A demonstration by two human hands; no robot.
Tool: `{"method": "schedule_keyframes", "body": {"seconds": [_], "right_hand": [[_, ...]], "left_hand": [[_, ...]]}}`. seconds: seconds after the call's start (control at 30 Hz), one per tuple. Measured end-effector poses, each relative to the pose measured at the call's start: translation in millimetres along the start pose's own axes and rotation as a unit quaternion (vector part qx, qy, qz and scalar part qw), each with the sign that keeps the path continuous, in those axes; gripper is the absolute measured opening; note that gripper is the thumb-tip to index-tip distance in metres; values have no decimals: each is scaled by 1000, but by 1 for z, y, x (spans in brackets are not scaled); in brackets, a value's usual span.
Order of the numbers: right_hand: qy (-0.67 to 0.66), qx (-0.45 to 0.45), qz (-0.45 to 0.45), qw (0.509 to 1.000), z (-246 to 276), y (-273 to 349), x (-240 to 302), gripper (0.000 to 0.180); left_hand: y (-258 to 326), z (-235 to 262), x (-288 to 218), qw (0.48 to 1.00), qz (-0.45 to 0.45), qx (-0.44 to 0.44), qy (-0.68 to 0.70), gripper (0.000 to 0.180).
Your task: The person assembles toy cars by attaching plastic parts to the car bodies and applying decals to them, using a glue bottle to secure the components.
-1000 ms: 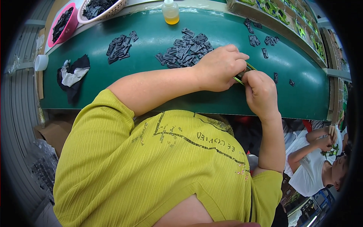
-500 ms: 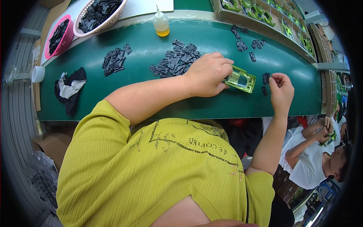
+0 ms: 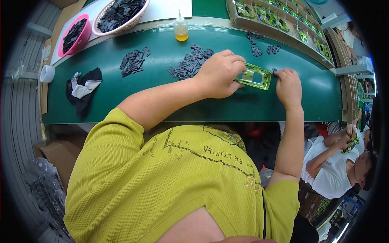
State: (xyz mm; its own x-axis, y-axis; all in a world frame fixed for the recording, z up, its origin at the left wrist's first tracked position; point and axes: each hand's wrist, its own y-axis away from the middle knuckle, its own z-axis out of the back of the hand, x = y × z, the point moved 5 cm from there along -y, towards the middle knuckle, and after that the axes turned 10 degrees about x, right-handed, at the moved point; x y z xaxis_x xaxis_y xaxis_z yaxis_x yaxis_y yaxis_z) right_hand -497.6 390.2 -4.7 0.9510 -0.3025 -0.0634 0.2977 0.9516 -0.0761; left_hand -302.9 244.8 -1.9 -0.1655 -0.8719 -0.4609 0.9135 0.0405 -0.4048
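My left hand (image 3: 221,75) is closed around one end of a green, see-through plastic frame (image 3: 265,79), a toy-car-like shell with an opening in its middle. The frame is held just above the green table. To its right, my right hand (image 3: 289,87) has its fingers drawn together, palm down. A small black plastic part (image 3: 274,71) shows at those fingertips; the hand hides most of what lies under it. Left of the frame, partly behind my left hand, is a heap of black plastic parts (image 3: 187,65).
Another pile of black parts (image 3: 133,62) lies left, with a few loose ones (image 3: 257,50) at the back right. A dropper bottle (image 3: 181,30) of yellow liquid, a pink bowl (image 3: 86,34), a basket (image 3: 121,29), a cloth (image 3: 85,87) and a box of green frames (image 3: 279,30) surround them.
My right hand has moved left and slightly away from me, closer to the green frame, its fingers now turned down over the small black parts. My left hand still holds the frame.
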Motion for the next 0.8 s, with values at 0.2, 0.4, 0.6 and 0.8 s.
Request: {"method": "schedule_keyframes", "body": {"seconds": [0.2,0.4,0.6,0.8], "right_hand": [[-574,-58,-186,796,5,29,17,36],[-704,15,-157,693,-28,31,57,34],[-712,-16,-213,669,-43,36,44,31],[-578,-5,-258,774,-41,38,34,40]], "left_hand": [[14,25,4,999,50,-12,3,36],[23,11,-20,998,25,28,45,40],[66,34,-5,990,60,-129,-11,36],[132,93,65,958,233,-123,-110,22]]}}
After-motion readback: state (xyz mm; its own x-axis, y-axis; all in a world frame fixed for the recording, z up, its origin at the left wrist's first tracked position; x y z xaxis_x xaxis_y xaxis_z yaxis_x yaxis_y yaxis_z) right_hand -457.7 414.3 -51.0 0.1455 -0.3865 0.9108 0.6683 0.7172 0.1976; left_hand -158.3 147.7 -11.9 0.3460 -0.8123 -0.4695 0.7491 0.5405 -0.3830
